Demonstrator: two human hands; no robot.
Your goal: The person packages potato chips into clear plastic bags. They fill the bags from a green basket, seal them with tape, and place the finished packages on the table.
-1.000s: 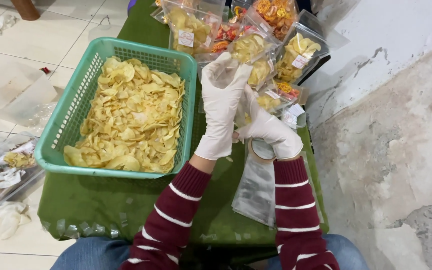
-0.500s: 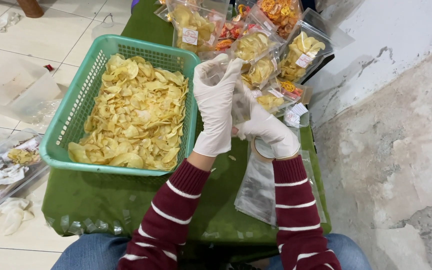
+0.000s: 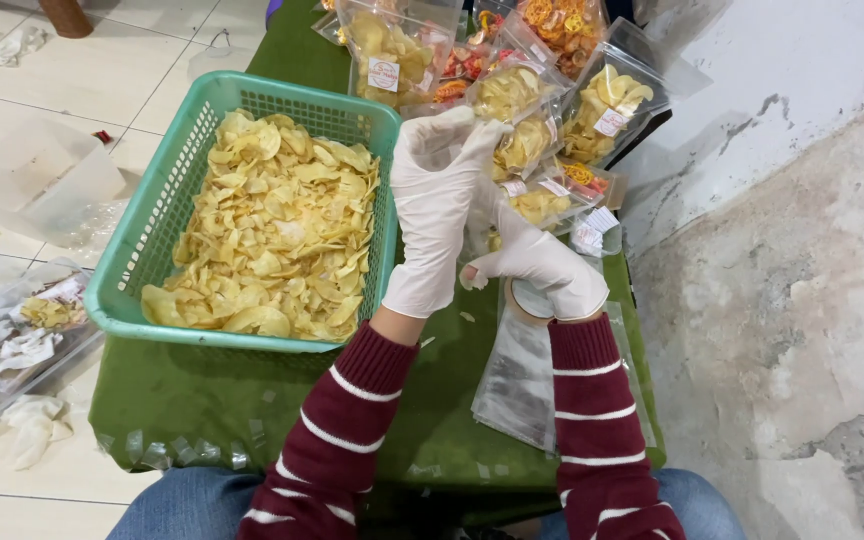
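Up at twelve o'clock on the green counter [image 3: 212, 400] lies a heap of clear bags [image 3: 512, 110] of chips; about eight show, most yellow, two or three orange-red, though they overlap too much for a sure count. Five carry a small white label [image 3: 383, 73], squarish with red print.

At nine o'clock one teal basket [image 3: 132, 260] holds loose yellow chips [image 3: 272, 230]. Left of it, on the tiled floor [image 3: 72, 60], sit one clear tub [image 3: 37, 180] and crumpled wrappers [image 3: 22, 330].

Both hands wear white gloves. Left hand [image 3: 437, 200] is raised, fingers [image 3: 447, 130] closed on the mouth of a clear bag [image 3: 479, 215] held between the hands. Right hand [image 3: 537, 262] pinches the same bag from the five o'clock side, over a stack of empty flat bags [image 3: 522, 380].
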